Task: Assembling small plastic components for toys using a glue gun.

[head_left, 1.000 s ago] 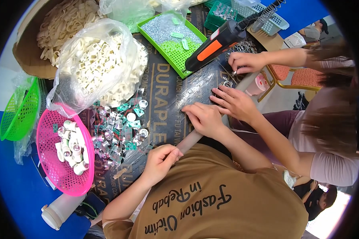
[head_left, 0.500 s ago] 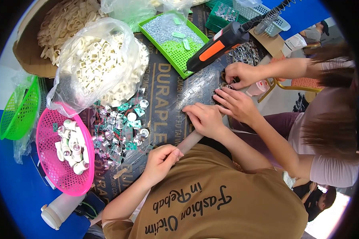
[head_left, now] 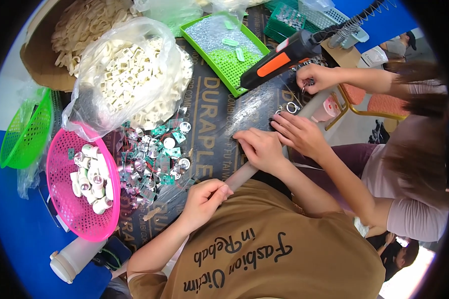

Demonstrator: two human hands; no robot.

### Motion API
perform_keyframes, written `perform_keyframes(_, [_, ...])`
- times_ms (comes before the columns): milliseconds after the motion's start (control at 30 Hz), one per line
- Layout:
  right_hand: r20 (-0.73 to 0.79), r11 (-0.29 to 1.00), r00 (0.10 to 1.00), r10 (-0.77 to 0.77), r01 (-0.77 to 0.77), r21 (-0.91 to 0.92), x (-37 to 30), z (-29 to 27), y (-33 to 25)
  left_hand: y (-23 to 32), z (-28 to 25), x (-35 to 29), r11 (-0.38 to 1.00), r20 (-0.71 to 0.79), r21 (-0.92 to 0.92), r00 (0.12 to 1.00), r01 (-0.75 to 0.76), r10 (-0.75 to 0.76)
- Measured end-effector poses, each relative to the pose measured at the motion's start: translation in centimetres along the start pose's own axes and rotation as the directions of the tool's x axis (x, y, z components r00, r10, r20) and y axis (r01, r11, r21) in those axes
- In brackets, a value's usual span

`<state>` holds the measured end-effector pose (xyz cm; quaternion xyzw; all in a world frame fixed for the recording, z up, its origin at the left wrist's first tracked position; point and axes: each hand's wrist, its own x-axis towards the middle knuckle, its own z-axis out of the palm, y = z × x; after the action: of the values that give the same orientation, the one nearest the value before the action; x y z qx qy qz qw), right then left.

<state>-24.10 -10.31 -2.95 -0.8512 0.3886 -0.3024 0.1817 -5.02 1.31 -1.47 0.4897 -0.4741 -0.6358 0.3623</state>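
Note:
My left hand (head_left: 204,198) rests at the near table edge. Its fingers are curled in, the thumb lies along them, and nothing shows in the grasp. To its right, my right hand (head_left: 260,149) lies on the edge with loosely bent, parted fingers and holds nothing. Left of my hands is a heap of small reflector lamp parts with green circuit boards (head_left: 160,155). A pink basket (head_left: 60,199) beside the heap holds several white lamp heads (head_left: 91,180). A co-worker's hand (head_left: 302,135) lies close to my right hand, by small metal rings (head_left: 292,107).
Behind the heap stand a clear bag of cream plastic pieces (head_left: 134,79) and a cardboard box of cream strips (head_left: 85,30). A green tray (head_left: 222,70) and a black-and-orange electric screwdriver (head_left: 274,64), hanging from a coiled cord, are farther right. The co-worker's other hand (head_left: 317,78) is beyond.
The co-worker's far hand has moved away to the right and up, uncovering the small metal rings. My hands have stayed at the table edge; the view has shifted slightly.

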Motion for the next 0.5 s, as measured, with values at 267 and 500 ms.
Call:
perform_keyframes(267, [0.054, 0.999, 0.998, 0.045, -0.046, 0.006, 0.13, -0.25, -0.06, 0.11, 0.06, 0.3, 0.999, -0.004, -0.019, 0.999, -0.043, 0.043])
perform_keyframes(500, [0.027, 0.999, 0.999, 0.044, -0.044, 0.019, 0.1, 0.05, -0.01, -0.07, -0.06, 0.3, 0.998, 0.006, 0.0, 0.998, -0.068, 0.068])
